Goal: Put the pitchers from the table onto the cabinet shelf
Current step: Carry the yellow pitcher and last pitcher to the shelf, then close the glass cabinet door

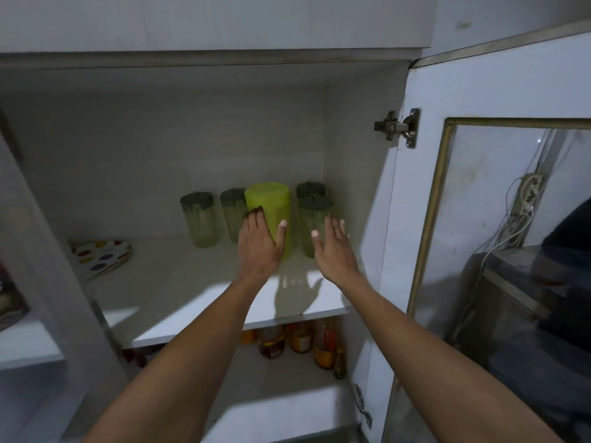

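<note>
A yellow-green pitcher [271,206] stands upright on the white cabinet shelf [192,289]. My left hand [260,241] rests against its front, fingers on its left side and thumb on the right. My right hand [332,243] hovers open just to the right, fingers spread, holding nothing. Clear pitchers with grey lids stand around it: one at the left [198,219], one [232,209] partly behind the green pitcher, and two at the right [315,219], near the cabinet's side wall.
A plate with coloured dots [102,255] lies at the shelf's left. Bottles and jars [300,340] fill the lower shelf. The glass-panelled cabinet door [499,219] stands open at the right. A second door frame [48,251] is at the left.
</note>
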